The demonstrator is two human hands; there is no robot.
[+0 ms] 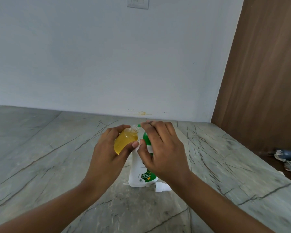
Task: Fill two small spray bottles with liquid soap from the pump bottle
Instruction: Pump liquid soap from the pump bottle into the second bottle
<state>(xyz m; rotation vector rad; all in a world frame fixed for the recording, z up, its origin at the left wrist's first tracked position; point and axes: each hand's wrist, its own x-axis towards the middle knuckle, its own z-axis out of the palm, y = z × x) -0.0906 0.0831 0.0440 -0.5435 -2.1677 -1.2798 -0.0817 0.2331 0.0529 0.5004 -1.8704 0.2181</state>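
Observation:
My left hand (107,153) grips a small clear spray bottle (126,140), uncapped and nearly full of yellow liquid, its open neck tilted toward the green nozzle of the pump bottle. The white and green pump bottle (139,170) stands on the counter below my hands. My right hand (161,148) lies over its green pump head, fingers on top and thumb at the side of the collar. A white spray cap (161,188) lies on the counter by the pump bottle's base. Only one small spray bottle is in view.
The grey veined stone counter (57,165) stretches left and toward me, ending at a white wall behind. A brown wooden panel (267,73) rises on the right. Crumpled cloth or paper (289,160) lies past the counter's right edge.

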